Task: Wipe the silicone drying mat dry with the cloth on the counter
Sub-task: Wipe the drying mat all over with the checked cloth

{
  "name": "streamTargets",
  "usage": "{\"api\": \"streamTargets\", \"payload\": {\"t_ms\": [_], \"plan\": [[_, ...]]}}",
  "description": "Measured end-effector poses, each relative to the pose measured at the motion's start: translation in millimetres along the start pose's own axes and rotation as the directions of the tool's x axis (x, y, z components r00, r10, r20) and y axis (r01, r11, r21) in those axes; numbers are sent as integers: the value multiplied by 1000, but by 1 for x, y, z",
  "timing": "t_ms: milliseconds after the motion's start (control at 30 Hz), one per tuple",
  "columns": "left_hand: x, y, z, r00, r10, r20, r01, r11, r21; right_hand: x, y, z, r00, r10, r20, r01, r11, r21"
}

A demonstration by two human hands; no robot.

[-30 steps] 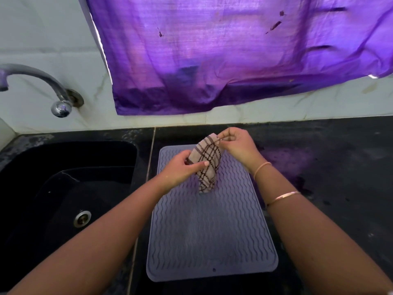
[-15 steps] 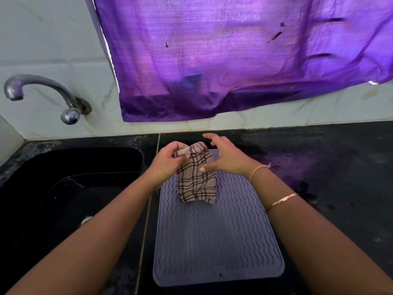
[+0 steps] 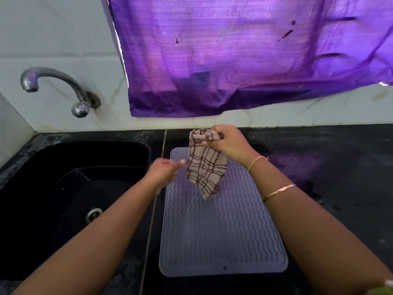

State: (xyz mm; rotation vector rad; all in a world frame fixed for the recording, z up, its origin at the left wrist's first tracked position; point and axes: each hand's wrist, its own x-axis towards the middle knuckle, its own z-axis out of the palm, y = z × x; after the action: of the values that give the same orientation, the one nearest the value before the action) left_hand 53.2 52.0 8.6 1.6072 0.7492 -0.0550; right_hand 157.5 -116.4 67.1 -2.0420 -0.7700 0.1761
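1. The left hand (image 3: 165, 170) hovers over the far left corner of the mat. Its fingers are loosely extended and hold nothing, and it looks slightly blurred.
2. The right hand (image 3: 228, 143) grips the bunched top of the checked cloth (image 3: 205, 167). The cloth dangles over the far end of the silicone drying mat (image 3: 221, 231). I cannot tell whether its lower tip touches the ribs.
3. The mat lies flat on the black desk (image 3: 329, 167), just right of the sink (image 3: 74, 167).
4. The cloth seems not yet down for wiping. It would help to gather it into a pad, press it flat at the far end, and draw overlapping strokes along the wavy ribs toward the near edge. The free left hand could pin the mat's left edge so it does not slide.
5. Half a second ago both hands held the cloth. Now the left has let go, and the cloth hangs longer from the right alone.
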Motion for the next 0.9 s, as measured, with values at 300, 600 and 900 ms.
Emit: {"api": "streamTargets", "payload": {"t_ms": [300, 600, 900], "plan": [[-6, -14, 20, 877, -114, 467, 380, 758, -529, -21, -18, 6, 899, -125, 420, -62, 913, 404], [-8, -29, 20, 846, -90, 526, 409, 742, -531, -20, 6, 23, 978, 148, 150, -178, 960, 216], [-6, -32, 28, 865, -132, 483, 415, 729, -544, -30, 21, 48, 936, 151, 318, -110, 984, -143]]}}
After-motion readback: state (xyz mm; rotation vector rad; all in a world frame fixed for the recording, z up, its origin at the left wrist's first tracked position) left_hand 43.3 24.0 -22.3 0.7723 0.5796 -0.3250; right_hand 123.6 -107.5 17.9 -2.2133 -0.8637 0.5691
